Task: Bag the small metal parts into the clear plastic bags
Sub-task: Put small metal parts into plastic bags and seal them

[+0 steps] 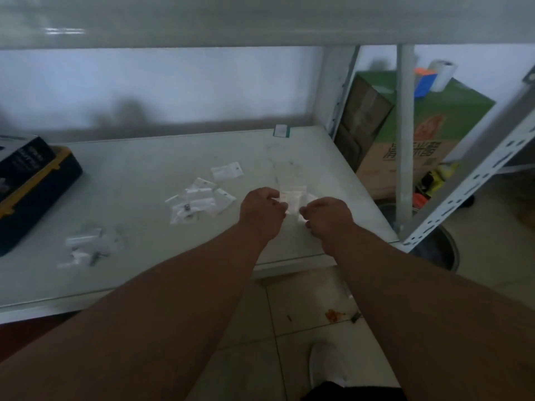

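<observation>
Nearest the camera both arms reached out over the front edge of the tabletop (139, 169). The left hand (262, 212) and right hand (328, 217) were each curled and pinching a side of one clear bag (292, 199), held just above the surface between them. Couldn't tell if a part was already inside it, too blurry. Off to the left near the front sat a few bags with small metal parts (95, 256), and further in, a bigger pile of bags (199, 198). A yellow and black case (34, 180) sat at the far left. My guess on risks: the bag is thin and slippery, so a loose pinch could let it slip, and any part going in could bounce off onto the floor (304, 314) since they were working right by the edge
</observation>
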